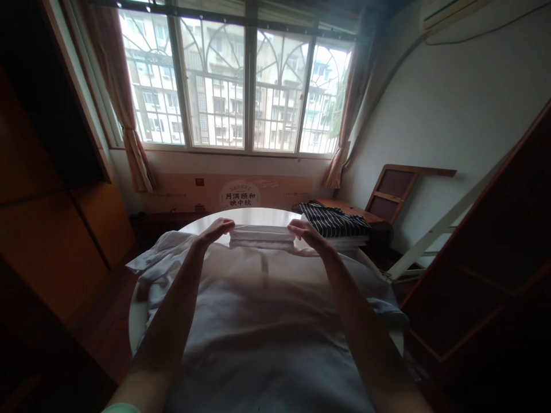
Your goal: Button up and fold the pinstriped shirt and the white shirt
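A white shirt (267, 310) lies spread over the round white table, its collar (262, 234) at the far side and one sleeve (166, 249) out to the left. At the collar's left end, my left hand (220, 229) is closed with the fabric pinched in its fingers. My right hand (302, 229) pinches the collar's right end in the same way. Between the two hands the collar is stretched nearly straight. The near part of the shirt has soft wrinkles and runs out of view below.
A folded black-and-white striped garment (336, 219) sits on a stack at the table's (253, 216) back right. Behind it are a wooden chair (390, 192) and a white ladder-like frame (430, 241). A printed cardboard panel (185, 192) stands under the window; wooden cabinets (47, 246) line the left.
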